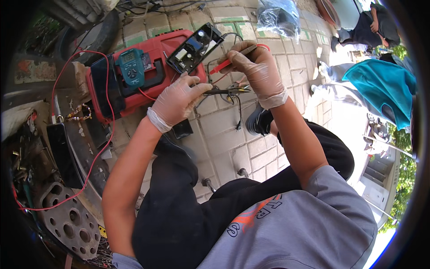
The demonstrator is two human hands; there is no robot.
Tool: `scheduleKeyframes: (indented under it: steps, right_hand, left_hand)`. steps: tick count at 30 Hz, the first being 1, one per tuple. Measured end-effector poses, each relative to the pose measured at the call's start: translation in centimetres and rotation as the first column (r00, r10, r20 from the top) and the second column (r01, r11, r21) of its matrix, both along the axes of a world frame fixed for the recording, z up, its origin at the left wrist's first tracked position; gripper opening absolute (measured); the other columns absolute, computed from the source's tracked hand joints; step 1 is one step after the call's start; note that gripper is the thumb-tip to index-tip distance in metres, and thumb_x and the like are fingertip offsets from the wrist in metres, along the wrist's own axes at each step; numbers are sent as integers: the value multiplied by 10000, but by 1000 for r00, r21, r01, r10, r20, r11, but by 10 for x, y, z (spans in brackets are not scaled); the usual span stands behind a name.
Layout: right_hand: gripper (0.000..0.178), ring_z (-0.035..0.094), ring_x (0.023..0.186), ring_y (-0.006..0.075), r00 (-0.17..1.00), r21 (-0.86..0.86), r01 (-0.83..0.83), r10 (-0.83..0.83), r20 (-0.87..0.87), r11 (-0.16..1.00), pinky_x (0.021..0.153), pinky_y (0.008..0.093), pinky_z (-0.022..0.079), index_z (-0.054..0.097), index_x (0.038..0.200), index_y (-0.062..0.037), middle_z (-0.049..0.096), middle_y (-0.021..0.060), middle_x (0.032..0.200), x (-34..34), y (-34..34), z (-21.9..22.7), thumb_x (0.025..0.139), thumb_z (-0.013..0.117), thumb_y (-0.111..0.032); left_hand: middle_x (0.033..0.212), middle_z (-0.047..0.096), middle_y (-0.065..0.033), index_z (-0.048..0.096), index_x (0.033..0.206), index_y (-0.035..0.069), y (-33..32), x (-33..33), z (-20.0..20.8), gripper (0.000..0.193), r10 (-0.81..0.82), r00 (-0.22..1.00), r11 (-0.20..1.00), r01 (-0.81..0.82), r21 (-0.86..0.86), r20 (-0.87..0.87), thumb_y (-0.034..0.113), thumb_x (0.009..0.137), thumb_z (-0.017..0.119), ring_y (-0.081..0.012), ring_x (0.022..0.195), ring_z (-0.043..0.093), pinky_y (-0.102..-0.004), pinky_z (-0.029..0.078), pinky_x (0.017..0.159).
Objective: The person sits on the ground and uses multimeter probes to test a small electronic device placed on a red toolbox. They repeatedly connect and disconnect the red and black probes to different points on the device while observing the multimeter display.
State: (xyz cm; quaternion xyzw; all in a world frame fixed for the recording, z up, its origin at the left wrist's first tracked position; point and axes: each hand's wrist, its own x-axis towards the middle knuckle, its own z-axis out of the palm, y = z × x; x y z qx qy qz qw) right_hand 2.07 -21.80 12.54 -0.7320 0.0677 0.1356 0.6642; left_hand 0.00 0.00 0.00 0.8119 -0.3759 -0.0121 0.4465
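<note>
Both hands wear thin translucent gloves. My right hand point(256, 69) pinches a red test probe point(220, 67), its tip pointing down-left toward an opened black charger-like housing point(197, 48) with a circuit board inside. My left hand point(175, 102) is beside the housing's lower end, fingers curled. From under its thumb a black cable point(226, 91) runs right, and the grip is partly hidden. A teal digital multimeter point(131, 67) lies on a red plastic case point(101, 96), left of the housing. A red lead point(148, 94) leaves the meter toward my left hand.
Loose cables with a plug point(238, 125) lie on the paving. A long red wire point(109, 89) loops at left past a black phone-like slab point(64, 154) and a perforated metal block point(71, 219). Clear plastic wrap point(278, 20) lies far off. Other people stand at right.
</note>
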Motion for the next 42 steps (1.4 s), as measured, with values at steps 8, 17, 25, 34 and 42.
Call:
scheduleKeyframes:
  steps: [8,17,25,34,42]
  right_hand:
    - [139,707,845,152,930,-134,-285,307,202,949,767,284,558,650,1042,-30,721,64,914,-20,9,-18,917,712,-39]
    - [205,680,853,326,686,-495,-194,478,549,847,704,401,555,665,1030,-116,691,68,1032,-44,16,-30,851,757,-80]
    - [247,703,838,305,647,-573,-142,514,564,807,696,376,570,669,1042,-96,700,81,1054,-54,22,-34,828,777,-37]
    - [257,709,843,296,678,-579,-170,521,518,797,699,363,568,664,1057,-91,705,84,1052,-52,23,-35,836,770,-13]
    - [169,682,847,344,703,-554,-188,505,500,811,696,413,560,635,995,-98,689,71,1019,-52,24,-32,855,724,-65]
  left_hand:
    - [1133,636,-189,664,1215,52,22,9,14,299,-4,991,1000,1,-26,-132,48,919,703,-393,991,655,-404,551,817]
    - [1106,630,-169,664,1265,104,20,12,20,347,-21,984,999,15,-35,-177,35,924,669,-373,981,648,-406,540,837]
    - [1040,638,-146,679,1237,116,17,10,23,356,-11,987,998,0,-69,-158,24,893,686,-355,932,644,-406,542,806]
    - [1032,645,-143,679,1229,108,15,10,22,349,-8,988,998,-2,-63,-151,30,889,695,-351,953,629,-410,540,806]
    - [1130,611,-191,659,1307,121,16,10,23,371,-31,971,1000,31,0,-236,30,949,628,-394,1070,626,-406,511,912]
